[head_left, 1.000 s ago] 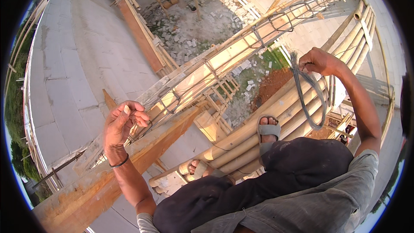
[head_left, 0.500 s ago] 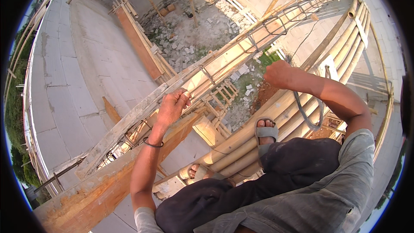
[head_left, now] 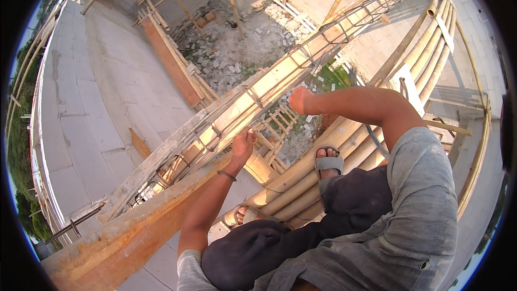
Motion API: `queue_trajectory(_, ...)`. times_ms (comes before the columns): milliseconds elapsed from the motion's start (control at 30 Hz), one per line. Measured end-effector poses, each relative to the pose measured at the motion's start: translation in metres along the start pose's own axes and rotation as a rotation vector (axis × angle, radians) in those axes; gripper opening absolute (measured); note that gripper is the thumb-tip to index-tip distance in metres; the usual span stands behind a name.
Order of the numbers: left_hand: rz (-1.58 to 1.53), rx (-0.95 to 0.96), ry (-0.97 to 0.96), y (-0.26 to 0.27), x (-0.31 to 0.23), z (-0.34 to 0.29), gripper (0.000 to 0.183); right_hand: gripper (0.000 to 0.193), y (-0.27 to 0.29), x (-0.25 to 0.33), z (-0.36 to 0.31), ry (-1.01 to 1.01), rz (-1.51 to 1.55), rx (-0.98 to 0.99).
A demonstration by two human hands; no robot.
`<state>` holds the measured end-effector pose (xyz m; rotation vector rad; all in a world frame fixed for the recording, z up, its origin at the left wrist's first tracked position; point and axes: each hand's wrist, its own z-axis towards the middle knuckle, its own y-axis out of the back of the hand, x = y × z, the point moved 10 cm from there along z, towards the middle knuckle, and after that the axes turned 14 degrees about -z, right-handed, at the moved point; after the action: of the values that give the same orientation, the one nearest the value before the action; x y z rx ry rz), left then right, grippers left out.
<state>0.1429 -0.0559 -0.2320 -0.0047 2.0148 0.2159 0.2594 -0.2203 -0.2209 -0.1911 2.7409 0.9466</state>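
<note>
My left hand (head_left: 244,143) has its fingers pinched together beside the near side of a long rebar cage (head_left: 253,97). What it may hold is too small to tell. My right hand (head_left: 300,101) is closed in a fist a little farther right, just short of the cage. A tiny blue spot shows at its edge, but the thing inside is hidden. Behind my right forearm hangs a bundle of dark wire (head_left: 354,76), partly covered by the arm. The cage lies in a timber trough, with square stirrups along its bars.
My sandalled feet rest on several bamboo poles (head_left: 301,183) high above the ground. A formwork board (head_left: 129,231) runs along the lower left. Below are a wooden ladder-like frame (head_left: 280,121) and broken rubble (head_left: 231,67). Pale block walls (head_left: 91,129) stand around.
My left hand has left the cage's lower stretch and moved right. My right hand has swung left, away from the wire bundle, toward the cage. The hands are now closer together.
</note>
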Motion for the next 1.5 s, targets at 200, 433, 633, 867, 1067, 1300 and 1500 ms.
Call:
queue_trajectory(200,-0.041,-0.11,-0.197,0.014,-0.019,-0.004,0.026,0.013,0.003,-0.013,0.006,-0.069,0.084,-0.159)
queue_trajectory(433,-0.196,-0.065,-0.122,0.019,-0.008,-0.007,0.038,0.013,0.005,0.001,0.023,-0.046,0.173,-0.28)
queue_trajectory(633,-0.302,-0.025,-0.122,0.021,-0.01,-0.009,0.042,0.013,0.022,-0.009,0.02,-0.062,0.239,-0.287)
queue_trajectory(867,-0.48,-0.008,-0.065,0.016,-0.008,-0.011,0.042,0.016,0.031,-0.005,0.016,-0.025,0.21,-0.227)
queue_trajectory(1067,-0.483,-0.002,-0.072,0.017,-0.007,-0.011,0.043,0.016,0.029,-0.004,0.02,-0.031,0.207,-0.261)
queue_trajectory(1300,-0.49,-0.054,-0.082,0.024,-0.011,-0.014,0.034,0.015,0.031,-0.003,0.009,-0.039,0.101,-0.222)
queue_trajectory(1500,0.106,-0.096,-0.092,0.04,-0.033,-0.033,0.032,0.018,0.052,-0.038,-0.037,-0.049,-0.034,-0.195)
